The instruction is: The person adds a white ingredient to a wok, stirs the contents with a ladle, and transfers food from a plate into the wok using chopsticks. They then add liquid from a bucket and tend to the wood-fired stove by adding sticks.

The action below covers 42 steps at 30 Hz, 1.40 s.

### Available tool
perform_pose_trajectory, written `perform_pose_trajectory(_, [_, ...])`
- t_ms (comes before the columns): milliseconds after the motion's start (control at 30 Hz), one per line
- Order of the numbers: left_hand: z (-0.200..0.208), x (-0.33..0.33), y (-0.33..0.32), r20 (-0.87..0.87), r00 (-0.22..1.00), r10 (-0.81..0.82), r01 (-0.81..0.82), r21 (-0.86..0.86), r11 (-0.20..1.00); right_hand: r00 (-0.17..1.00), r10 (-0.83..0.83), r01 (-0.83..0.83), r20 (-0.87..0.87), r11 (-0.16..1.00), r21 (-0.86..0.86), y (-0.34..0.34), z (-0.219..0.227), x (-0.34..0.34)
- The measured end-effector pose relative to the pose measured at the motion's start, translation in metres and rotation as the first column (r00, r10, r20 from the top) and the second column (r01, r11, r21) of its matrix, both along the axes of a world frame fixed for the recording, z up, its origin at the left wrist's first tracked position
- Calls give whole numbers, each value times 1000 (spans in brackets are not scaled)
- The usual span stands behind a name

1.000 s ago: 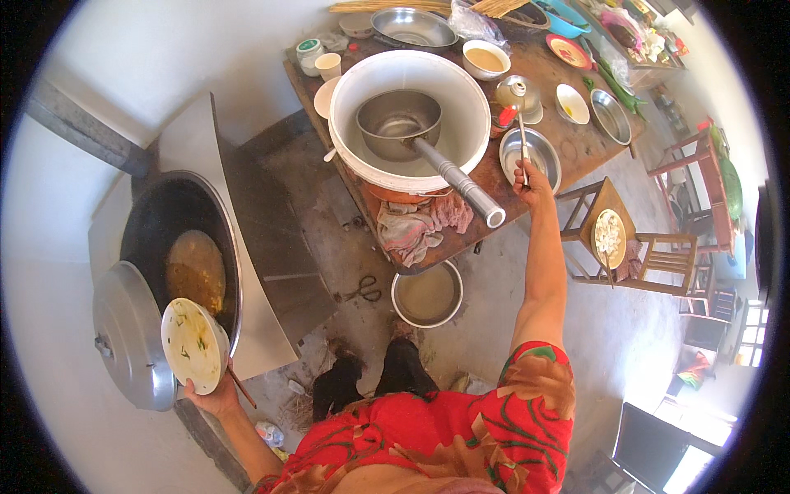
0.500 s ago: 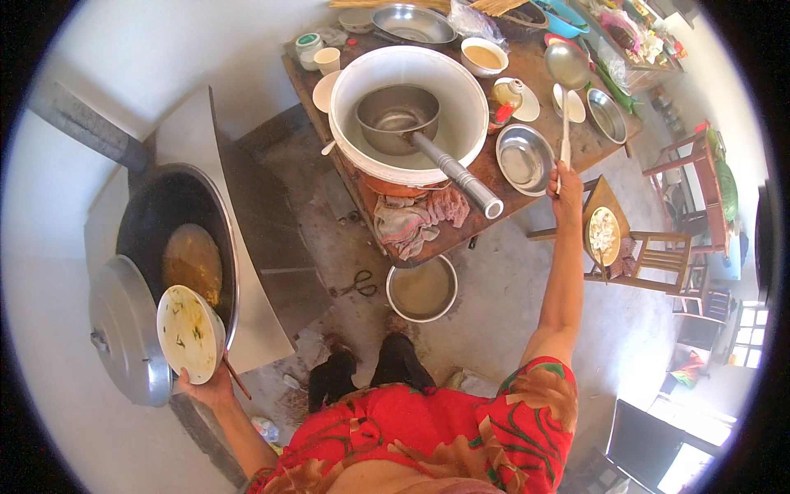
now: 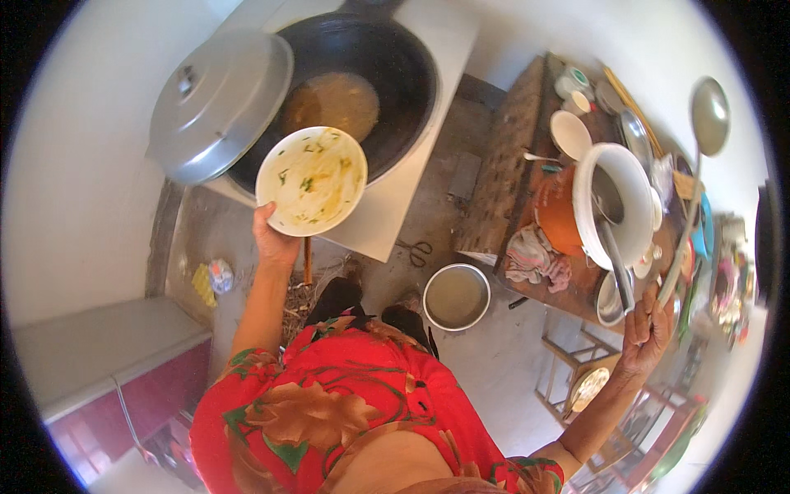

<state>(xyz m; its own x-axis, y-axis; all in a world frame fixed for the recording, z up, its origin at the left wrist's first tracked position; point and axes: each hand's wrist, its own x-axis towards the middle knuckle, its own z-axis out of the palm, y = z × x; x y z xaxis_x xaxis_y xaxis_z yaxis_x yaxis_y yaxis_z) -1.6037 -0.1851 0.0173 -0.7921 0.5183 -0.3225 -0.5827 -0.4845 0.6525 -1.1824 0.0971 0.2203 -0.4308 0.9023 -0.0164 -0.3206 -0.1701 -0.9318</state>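
Note:
My left hand (image 3: 276, 239) grips the rim of a white bowl (image 3: 317, 183), which is smeared with yellow residue and green bits of leaf. The bowl is tipped above the near edge of a large black wok (image 3: 403, 90), where a brownish liquid (image 3: 341, 103) lies at the bottom. On the right, my right hand (image 3: 646, 333) is closed round the long handle of a metal ladle (image 3: 710, 115), its head pointing up and away. Close by that hand is the tubular handle of a metal dipper (image 3: 619, 267), whose cup sits inside a white-rimmed orange bucket (image 3: 559, 210).
A domed metal lid (image 3: 218, 107) leans against the wok's left side. The bucket stands on a wooden table (image 3: 514, 156) crowded with bowls, jars and a cloth (image 3: 531, 255). A basin of cloudy water (image 3: 457, 296) and scissors (image 3: 415, 251) are on the floor.
The view has swung left, bringing the wok toward the middle and the table to the right. My right hand still holds the ladle, my left hand the bowl.

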Motion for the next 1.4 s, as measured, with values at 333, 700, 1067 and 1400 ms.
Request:
perform_pose_trajectory(333, [-13,-16,-18,47,988,147,-137,-160,977,818,538,-446,202,816,-367,12,-100,-206])
perform_pose_trajectory(700, [-28,-16,-12,35,976,217,-199,-272,941,379,119,-662,918,728,179,68,-301,-345])
perform_pose_trajectory(1067, [-49,-24,-16,54,989,140,-124,-229,965,346,197,-614,918,787,63,65,-370,-407])
perform_pose_trajectory(1400, [-32,-28,-10,-7,990,143,-136,-355,925,645,743,-452,176,557,-697,36,-303,-366])
